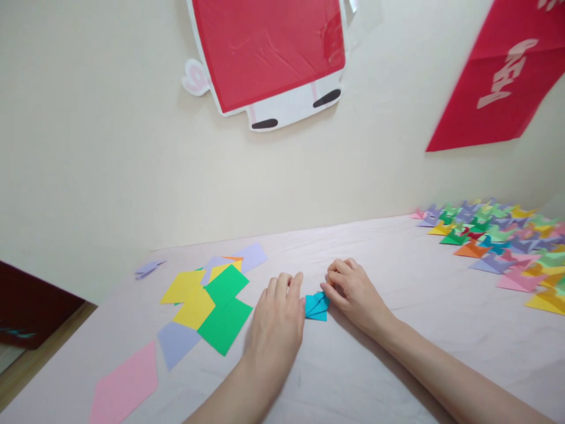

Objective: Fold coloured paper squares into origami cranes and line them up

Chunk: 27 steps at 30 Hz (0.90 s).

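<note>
A small blue folded paper [316, 307] lies on the cloth-covered table, with slanting crease lines and overlapping flaps on its upper face. My left hand [279, 315] rests just left of it, fingers stretched forward and close together; its thumb side touches the paper's left edge. At the upper right corner, the bent fingers and thumb of my right hand [353, 291] close on the paper. The curled fingers partly hide that corner. Nearest my left hand on its other side is a green paper sheet [226, 327].
Loose yellow sheets [194, 307], a lilac sheet [176, 343] and a pink sheet [126, 383] lie to the left. A small folded lilac paper [149, 270] sits at the far left. Rows of colourful folded paper figures [494, 238] fill the right back. A wall [110, 147] rises behind the table.
</note>
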Each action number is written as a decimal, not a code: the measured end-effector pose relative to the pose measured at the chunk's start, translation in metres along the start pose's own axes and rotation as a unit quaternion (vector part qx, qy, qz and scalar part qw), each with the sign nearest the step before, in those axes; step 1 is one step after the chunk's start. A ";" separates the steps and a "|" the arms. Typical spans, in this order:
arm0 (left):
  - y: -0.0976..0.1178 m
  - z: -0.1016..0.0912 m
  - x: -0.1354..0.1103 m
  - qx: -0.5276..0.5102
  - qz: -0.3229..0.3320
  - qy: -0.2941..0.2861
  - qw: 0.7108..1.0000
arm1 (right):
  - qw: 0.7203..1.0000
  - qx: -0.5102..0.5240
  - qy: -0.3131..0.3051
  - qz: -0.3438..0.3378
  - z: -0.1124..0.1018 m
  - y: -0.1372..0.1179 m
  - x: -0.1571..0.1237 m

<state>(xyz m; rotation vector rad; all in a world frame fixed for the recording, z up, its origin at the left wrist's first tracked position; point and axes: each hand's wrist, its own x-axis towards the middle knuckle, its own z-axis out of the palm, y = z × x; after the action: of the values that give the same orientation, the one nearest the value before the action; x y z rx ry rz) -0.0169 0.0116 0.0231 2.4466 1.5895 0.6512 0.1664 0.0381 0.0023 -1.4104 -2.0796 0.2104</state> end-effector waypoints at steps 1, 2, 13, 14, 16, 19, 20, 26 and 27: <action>0.003 0.003 -0.005 0.057 0.035 -0.001 0.998 | 1.000 -0.013 -0.004 0.004 0.001 -0.001 0.000; 0.007 0.007 -0.010 0.092 0.074 -0.013 0.993 | 1.000 -0.024 -0.006 0.008 0.002 -0.002 0.000; 0.014 0.032 -0.030 0.160 0.144 -0.004 0.977 | 0.995 -0.070 0.011 0.064 0.002 0.000 -0.004; 0.014 0.031 -0.029 0.161 0.145 -0.004 0.976 | 0.995 -0.078 0.017 0.061 0.004 -0.001 -0.005; 0.016 0.030 -0.029 0.166 0.148 -0.002 0.975 | 0.993 -0.106 0.021 0.051 0.009 -0.003 -0.007; 0.018 0.031 -0.029 0.177 0.149 -0.006 0.973 | 0.987 -0.153 0.006 0.049 0.015 -0.007 -0.008; 0.018 0.031 -0.029 0.179 0.149 -0.010 0.972 | 0.985 -0.164 -0.002 0.051 0.016 -0.008 -0.009; 0.017 0.028 -0.029 0.181 0.154 -0.025 0.971 | 0.979 -0.195 -0.035 0.042 0.013 0.003 -0.008; 0.017 0.028 -0.029 0.181 0.154 -0.026 0.971 | 0.979 -0.198 -0.035 0.045 0.012 0.006 -0.008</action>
<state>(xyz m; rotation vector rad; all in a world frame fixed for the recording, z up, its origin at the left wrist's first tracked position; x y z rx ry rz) -0.0006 -0.0191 -0.0042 2.9882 1.4244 0.3515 0.1666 0.0355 -0.0131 -1.7524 -2.1992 -0.1294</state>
